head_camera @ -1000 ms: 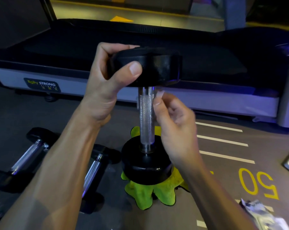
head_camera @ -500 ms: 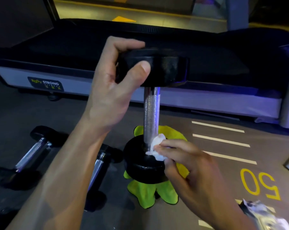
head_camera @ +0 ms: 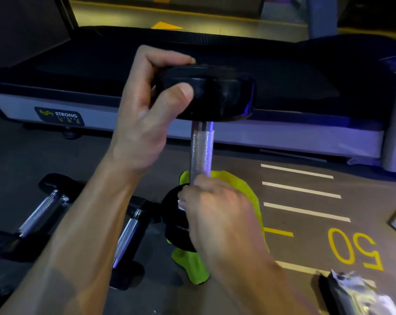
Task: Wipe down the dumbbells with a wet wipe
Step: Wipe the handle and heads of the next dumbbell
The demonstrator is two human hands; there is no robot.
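Two hands on upright dumbbell (head_camera: 201, 153), left hand (head_camera: 144, 114) gripping top head, right hand (head_camera: 217, 214) seemingly pinching wipe (head_camera: 181, 204) at handle base

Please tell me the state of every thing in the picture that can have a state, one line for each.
upright dumbbell: standing on end on the green cloth
left hand: grips the dumbbell's top head
right hand: curled around the base of the handle
wet wipe: mostly hidden in the right hand
green cloth: spread on the floor
two other dumbbells: lying on the floor
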